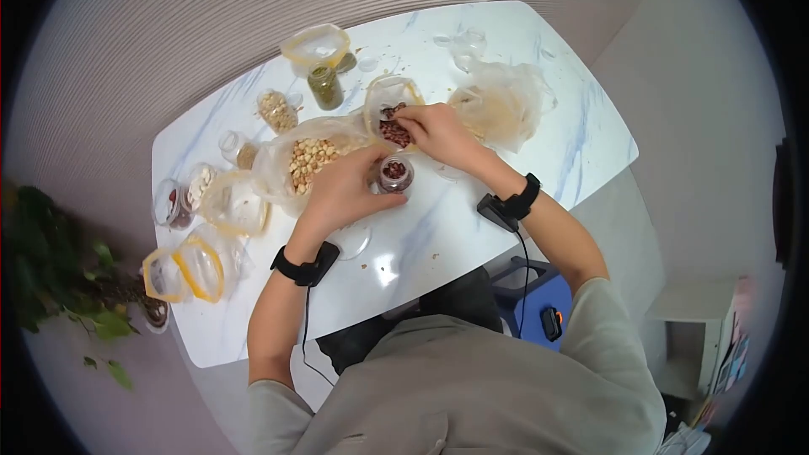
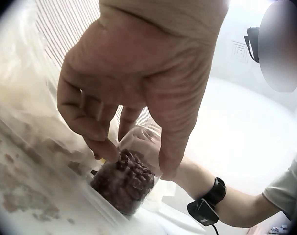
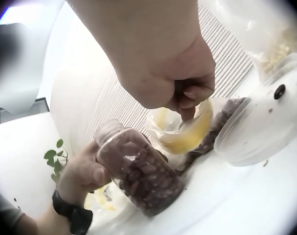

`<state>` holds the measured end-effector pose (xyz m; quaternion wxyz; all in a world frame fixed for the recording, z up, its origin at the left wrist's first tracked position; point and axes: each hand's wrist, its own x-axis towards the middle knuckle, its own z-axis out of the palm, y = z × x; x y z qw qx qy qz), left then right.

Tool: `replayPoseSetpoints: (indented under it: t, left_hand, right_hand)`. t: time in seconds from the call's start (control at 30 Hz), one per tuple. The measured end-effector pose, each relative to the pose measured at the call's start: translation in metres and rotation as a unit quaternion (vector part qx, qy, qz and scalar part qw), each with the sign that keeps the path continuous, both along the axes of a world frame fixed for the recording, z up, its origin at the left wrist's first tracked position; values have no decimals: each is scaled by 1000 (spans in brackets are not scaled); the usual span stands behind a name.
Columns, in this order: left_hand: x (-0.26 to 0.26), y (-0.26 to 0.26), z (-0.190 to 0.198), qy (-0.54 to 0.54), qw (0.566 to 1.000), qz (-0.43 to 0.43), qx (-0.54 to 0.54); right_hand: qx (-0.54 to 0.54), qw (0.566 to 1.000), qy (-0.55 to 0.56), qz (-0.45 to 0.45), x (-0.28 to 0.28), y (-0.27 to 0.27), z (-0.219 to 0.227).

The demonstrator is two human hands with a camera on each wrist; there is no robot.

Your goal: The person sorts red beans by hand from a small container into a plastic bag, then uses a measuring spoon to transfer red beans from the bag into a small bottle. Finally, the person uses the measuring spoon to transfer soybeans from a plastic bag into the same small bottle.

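My left hand [image 1: 339, 190] holds a clear jar [image 2: 133, 181] from the side, thumb on one side and fingertips on the other. Dark red beans [image 3: 151, 183] fill much of the jar, which stands upright on the table with its mouth uncovered. Just behind it lies an open plastic bag with a yellow rim [image 3: 187, 139], holding more dark red beans [image 1: 394, 132]. My right hand [image 1: 442, 135] reaches into the mouth of this bag, fingers curled and thumb against them at the beans. What sits between those fingertips is hidden.
Left of the jar lies a bag of pale nuts [image 1: 312, 160]. Several filled jars, including a green one [image 1: 325, 87], line the back and left. A crumpled bag [image 1: 501, 105] sits at right. Yellow-rimmed bags [image 1: 185, 270] lie front left. A clear round lid [image 3: 251, 127] lies beside the bean bag.
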<state>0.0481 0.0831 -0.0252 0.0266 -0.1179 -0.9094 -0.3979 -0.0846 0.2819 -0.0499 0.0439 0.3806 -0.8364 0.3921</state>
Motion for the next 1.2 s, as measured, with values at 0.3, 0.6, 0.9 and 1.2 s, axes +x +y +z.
replayPoseSetpoints:
  t: [0.3,0.6,0.9,1.2]
  left_hand:
    - [0,4,-12,-15,999,8,-30]
    - [3,5,-6,-6,998,54,-42]
    - [2,1,-1,-16,998,58,-20]
    - [1,0,-7,10,998,64,4]
  right_hand:
    - [-221,830,-510,-40,2,43,17]
    - [-278,802,-528,-40,17,66,40]
    - [-199,891,-406,-33,45,55,62]
    - [49,967,237,79,81,50,60]
